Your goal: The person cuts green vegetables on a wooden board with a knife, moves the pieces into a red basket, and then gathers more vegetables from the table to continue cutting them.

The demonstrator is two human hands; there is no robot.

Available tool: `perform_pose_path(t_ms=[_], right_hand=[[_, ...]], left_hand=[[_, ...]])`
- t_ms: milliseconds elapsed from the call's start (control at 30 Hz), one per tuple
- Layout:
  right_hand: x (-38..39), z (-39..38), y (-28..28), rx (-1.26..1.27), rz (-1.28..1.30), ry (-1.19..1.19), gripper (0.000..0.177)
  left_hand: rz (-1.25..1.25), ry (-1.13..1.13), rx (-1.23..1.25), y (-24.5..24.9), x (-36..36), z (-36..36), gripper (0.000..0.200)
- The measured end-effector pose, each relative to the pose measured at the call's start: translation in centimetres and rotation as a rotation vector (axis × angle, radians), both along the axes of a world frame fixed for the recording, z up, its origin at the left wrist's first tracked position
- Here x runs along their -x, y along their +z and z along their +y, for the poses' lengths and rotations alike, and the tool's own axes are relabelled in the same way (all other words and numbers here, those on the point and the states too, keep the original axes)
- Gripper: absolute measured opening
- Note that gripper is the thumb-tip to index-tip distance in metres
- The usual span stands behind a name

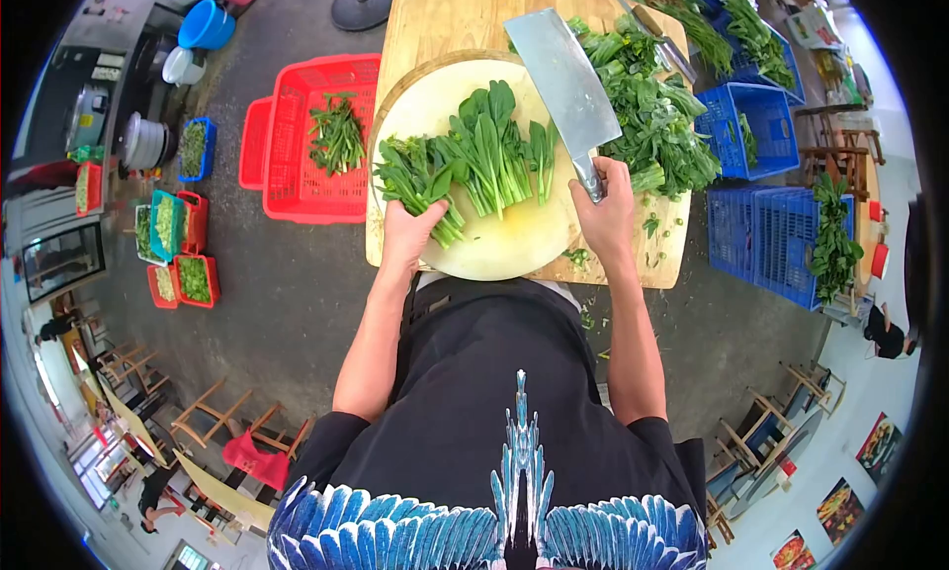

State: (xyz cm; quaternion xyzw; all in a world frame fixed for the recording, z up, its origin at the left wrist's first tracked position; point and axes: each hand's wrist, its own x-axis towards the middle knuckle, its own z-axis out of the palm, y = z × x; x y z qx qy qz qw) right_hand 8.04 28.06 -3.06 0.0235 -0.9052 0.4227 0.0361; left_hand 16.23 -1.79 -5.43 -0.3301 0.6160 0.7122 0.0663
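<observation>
On the round cutting board (494, 249) lie green leafy stalks (491, 165) in a loose row, with a few more at its right. My left hand (410, 232) is closed around a bunch of leafy greens (420, 175) at the board's left side. In my right hand (608, 206) is the handle of a cleaver (568, 81). Its broad blade is raised and points up and away, over the board's right edge. Beyond the blade, a big heap of leafy greens (657, 125) covers the right part of the wooden table (445, 16).
Left of the table stands a red basket (287, 165) with cut greens (338, 135) inside. Blue crates (756, 239) stand at the right, some holding greens. A second knife (677, 58) lies beside the heap. Small colored baskets (196, 281) sit on the floor farther left.
</observation>
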Motion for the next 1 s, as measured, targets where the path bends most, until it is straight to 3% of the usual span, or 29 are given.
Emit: perform_pose_path(t_ms=[100,133,267,333,400,433,467,533,600,667,767,867,967,1000], right_hand=[[-0.1,0.5,0.0,-0.019,0.015,0.019,0.038],[-0.5,0.6,0.3,0.094,-0.062,0.004,0.036],[-3.3,1.2,4.9,0.531,-0.347,-0.048,0.031],[-5.1,1.8,5.4,0.691,-0.420,-0.013,0.029],[-6.3,1.2,5.4,0.608,-0.361,-0.030,0.031],[-6.7,0.7,5.6,0.567,-0.331,-0.040,0.031],[-7.0,1.0,5.0,0.359,-0.255,0.006,0.031],[-7.8,1.1,4.1,0.354,-0.349,-0.012,0.029],[-9.2,1.4,3.1,0.336,-0.379,0.034,0.025],[-9.8,1.2,5.7,0.489,-0.591,0.070,0.023],[-9.9,1.5,6.5,0.590,-0.741,0.170,0.020],[-9.9,1.7,6.7,0.537,-0.840,0.235,0.020],[-10.3,2.2,6.4,0.499,-0.909,0.268,0.022],[-10.7,2.5,5.9,0.503,-0.932,0.257,0.022]], left_hand=[[0.126,-0.090,0.223,-0.9,0.0,0.4,0.037],[0.116,-0.157,0.218,-0.6,0.2,0.5,0.043],[0.101,-0.090,0.084,-2.2,0.8,0.5,0.054],[0.123,0.072,-0.215,-1.5,0.2,0.4,0.050],[0.105,0.211,-0.364,-1.1,-0.5,0.2,0.044],[0.126,0.132,-0.205,-1.0,-1.0,-0.2,0.044],[0.144,0.052,-0.047,-0.9,-1.6,-0.5,0.043],[0.158,-0.018,0.172,-1.5,-2.2,-1.2,0.044],[0.184,0.000,0.154,-1.8,-2.5,-1.3,0.046],[0.245,0.021,0.164,-1.8,-2.5,-1.1,0.046],[0.137,-0.052,0.350,-1.2,-2.6,-1.2,0.040],[0.105,0.194,0.050,-2.1,-2.7,-0.7,0.038],[0.169,0.249,-0.008,-2.4,-3.1,-0.5,0.038],[0.130,0.150,0.153,-1.8,-3.1,-0.6,0.038]])
